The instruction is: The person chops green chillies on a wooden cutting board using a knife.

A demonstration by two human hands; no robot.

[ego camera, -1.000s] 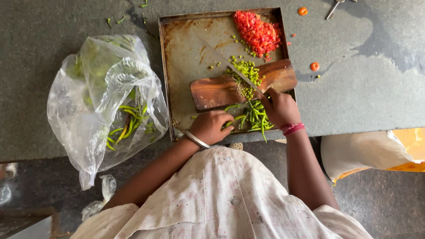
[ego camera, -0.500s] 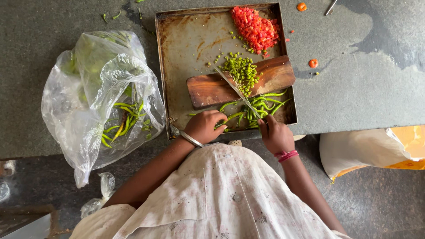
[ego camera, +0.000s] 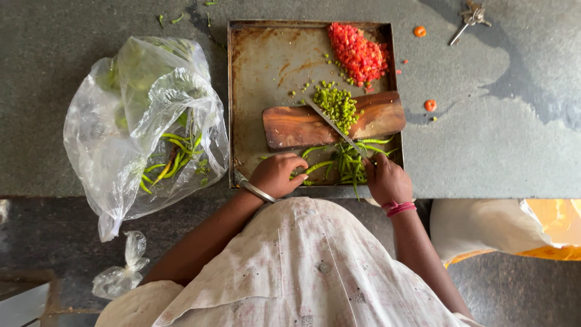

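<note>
A: Where do the hands stand?

B: The right hand (ego camera: 386, 179) is clenched round the handle of a knife (ego camera: 334, 128), whose blade slants up across the wooden chopping board (ego camera: 296, 127). The left hand (ego camera: 275, 174) is curled over the stem ends of a bunch of whole green chillies (ego camera: 348, 162), pinning them at the near edge of the metal tray (ego camera: 266, 60).

A: And the cut pieces?

B: Chopped green chilli (ego camera: 336, 104) sits heaped on the board beside the blade; chopped red pieces (ego camera: 358, 53), probably tomato though I cannot be sure from this height, lie piled in the tray's far right corner.

A: How should the cutting go?

B: I'd say keep the left fingertips tucked back, feed the bunch forward evenly, and keep the blade tip low on the board so slices stay thin and don't scatter.

A: Any packaging about?

B: A clear plastic bag (ego camera: 145, 121), crumpled and open, lies on the table (ego camera: 496, 139) left of the tray with more green chillies inside. A small knotted clear bag (ego camera: 124, 269) sits lower left, and a pale sack with an orange one (ego camera: 514, 230) shows lower right.
</note>
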